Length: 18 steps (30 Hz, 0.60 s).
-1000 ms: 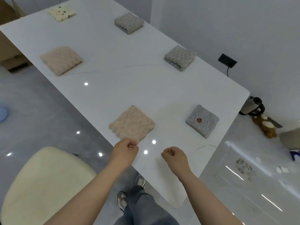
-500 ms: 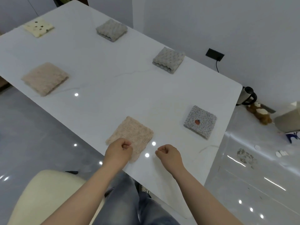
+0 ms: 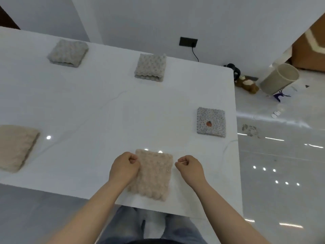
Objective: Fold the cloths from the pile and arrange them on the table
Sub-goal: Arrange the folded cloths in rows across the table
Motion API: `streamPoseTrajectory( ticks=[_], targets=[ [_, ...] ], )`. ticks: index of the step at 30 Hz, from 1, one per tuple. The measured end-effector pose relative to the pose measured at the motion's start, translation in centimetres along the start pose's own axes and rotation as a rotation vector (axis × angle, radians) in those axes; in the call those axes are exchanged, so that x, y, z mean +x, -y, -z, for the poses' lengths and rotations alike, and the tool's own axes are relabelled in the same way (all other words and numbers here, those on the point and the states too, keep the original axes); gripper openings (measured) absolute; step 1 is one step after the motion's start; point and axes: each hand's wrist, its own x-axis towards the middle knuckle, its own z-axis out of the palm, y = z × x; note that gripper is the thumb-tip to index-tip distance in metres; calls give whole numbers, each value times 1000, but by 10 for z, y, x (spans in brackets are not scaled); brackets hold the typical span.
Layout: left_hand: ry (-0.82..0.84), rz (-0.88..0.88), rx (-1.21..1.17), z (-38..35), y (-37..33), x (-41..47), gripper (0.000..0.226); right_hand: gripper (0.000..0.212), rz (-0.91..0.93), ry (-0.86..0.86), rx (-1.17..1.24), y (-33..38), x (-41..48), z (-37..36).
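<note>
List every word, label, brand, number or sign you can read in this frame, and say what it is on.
None: no readable text anywhere in this view.
speckled grey cloth: only a small orange picture, no letters.
purple deer figure on the floor beside the bin: no legible words with it.
black wall socket: no marking that can be read.

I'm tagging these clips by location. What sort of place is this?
Probably a room in a home, though a plain recording room is possible: a white table on glossy floor tiles, a wall socket with a cable plugged in, and a soft toy bear beside a waste bin on the floor.
</note>
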Motion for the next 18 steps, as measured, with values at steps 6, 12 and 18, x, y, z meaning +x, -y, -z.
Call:
streamPoseTrajectory(
  ticks=[6,12,18],
  targets=[
    [127,-48,35,24,14,27,20,24,-72,-128,-11,15,-18,-31],
    [196,-5,65,17,23,27,14,35,-135,-66,-60,13,-20,-38],
    [220,15,94,9,32,27,34,43,-170,-16,-89,6,-22,-43]
  ],
)
